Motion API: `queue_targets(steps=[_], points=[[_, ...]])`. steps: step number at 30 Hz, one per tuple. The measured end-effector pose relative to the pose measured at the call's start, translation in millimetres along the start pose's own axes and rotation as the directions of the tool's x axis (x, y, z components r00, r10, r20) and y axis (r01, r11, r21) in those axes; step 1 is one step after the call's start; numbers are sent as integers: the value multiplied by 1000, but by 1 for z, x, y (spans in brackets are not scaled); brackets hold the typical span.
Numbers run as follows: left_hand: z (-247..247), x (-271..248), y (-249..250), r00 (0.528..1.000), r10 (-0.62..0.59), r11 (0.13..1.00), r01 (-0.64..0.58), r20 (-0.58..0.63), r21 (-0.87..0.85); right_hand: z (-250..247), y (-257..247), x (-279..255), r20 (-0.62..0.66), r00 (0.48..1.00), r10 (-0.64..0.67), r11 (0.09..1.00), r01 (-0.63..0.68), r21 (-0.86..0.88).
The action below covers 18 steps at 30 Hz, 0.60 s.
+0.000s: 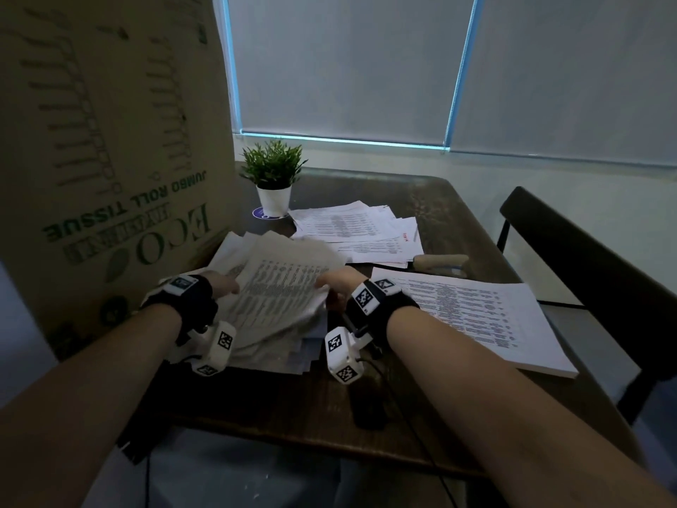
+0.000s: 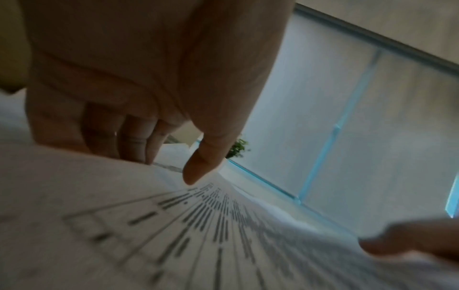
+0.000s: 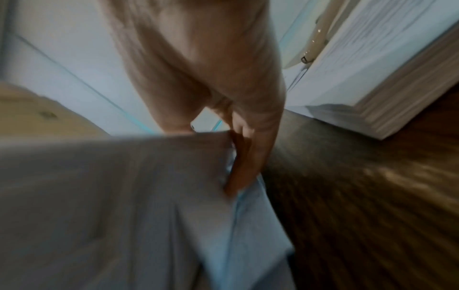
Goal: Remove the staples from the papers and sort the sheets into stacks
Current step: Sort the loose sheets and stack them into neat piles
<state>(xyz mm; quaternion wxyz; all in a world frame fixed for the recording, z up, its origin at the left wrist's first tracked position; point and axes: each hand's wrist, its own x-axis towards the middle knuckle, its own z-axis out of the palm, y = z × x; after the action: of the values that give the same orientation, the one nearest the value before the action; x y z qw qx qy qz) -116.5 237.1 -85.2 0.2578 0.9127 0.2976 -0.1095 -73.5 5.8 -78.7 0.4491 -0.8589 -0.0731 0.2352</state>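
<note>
Lifting a sheaf of printed papers (image 1: 282, 287) off the heap in front of the body, both hands had hold of it from opposite edges. The left hand (image 1: 223, 284) gripped the left edge, its thumb (image 2: 198, 164) on the printed top sheet and its fingers (image 2: 135, 139) running under the pages. The right hand (image 1: 335, 286) pinched the right edge, the thumb above and the fingers (image 3: 244, 157) tucked beneath the sheets; motion blur in that wrist view hid the finer detail. The sheaf sat tilted between the two hands, raised off the loose heap (image 1: 278, 353) on the dark surface (image 1: 300, 405).

Judging by the layout, this was the picking-up step: a fresh bundle was being taken for unstapling, with no staple visible in any view. A squared, tall stack (image 1: 487, 317) lay just right of the right hand, and a looser spread of sheets (image 1: 359, 232) lay beyond both hands. A beige tool (image 1: 441, 264), probably the stapler or remover, rested beyond the right hand, between those two piles, untouched.

The next move likely called for finding the stapled corner, freeing one hand to fetch that tool, and keeping the bundle pinned with the other so the pages did not slide apart.
</note>
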Motion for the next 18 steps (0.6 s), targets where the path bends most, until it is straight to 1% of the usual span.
queue_targets(steps=[1,2,4,5,7,8,9,11,12,13,15,16,18], points=[[3,-7,5,1000,15,999,-14,-7,40,2,0,-1,23,1000,-13,996,15,-88],[6,-8,9,1000,26,995,-27,12,94,4,3,-3,27,1000,-10,991,14,-132],[11,-10,17,996,62,989,-70,65,128,3,7,-6,39,999,-4,978,12,-208],[11,-9,16,992,73,991,-83,100,103,1,9,-6,51,999,-21,957,34,-289],[8,-7,12,991,53,998,-50,121,-27,-1,9,-5,23,1000,-16,930,23,-366],[5,-5,8,995,53,993,-44,82,-107,-4,7,-9,-16,1000,-6,925,0,-379],[0,0,2,999,52,989,-50,7,-141,-8,8,-8,-55,998,-27,920,3,-392],[-11,7,-7,982,65,982,-95,-178,-164,-22,12,-5,-107,993,-47,944,9,-331],[-16,9,-11,977,43,970,-91,-207,-227,-30,15,-6,-133,990,-47,955,6,-295],[-19,7,-12,977,35,954,-95,-209,-285,-39,17,-7,-144,989,-31,961,-10,-275],[-18,5,-16,989,16,936,-68,-150,-346,-56,24,-2,-197,980,25,999,-32,-37],[-16,2,-15,995,8,929,-44,-99,-368,-62,28,2,-202,977,64,997,-52,63],[-5,-1,-15,999,2,908,13,35,-419,-72,41,13,-131,987,96,989,-79,125]])
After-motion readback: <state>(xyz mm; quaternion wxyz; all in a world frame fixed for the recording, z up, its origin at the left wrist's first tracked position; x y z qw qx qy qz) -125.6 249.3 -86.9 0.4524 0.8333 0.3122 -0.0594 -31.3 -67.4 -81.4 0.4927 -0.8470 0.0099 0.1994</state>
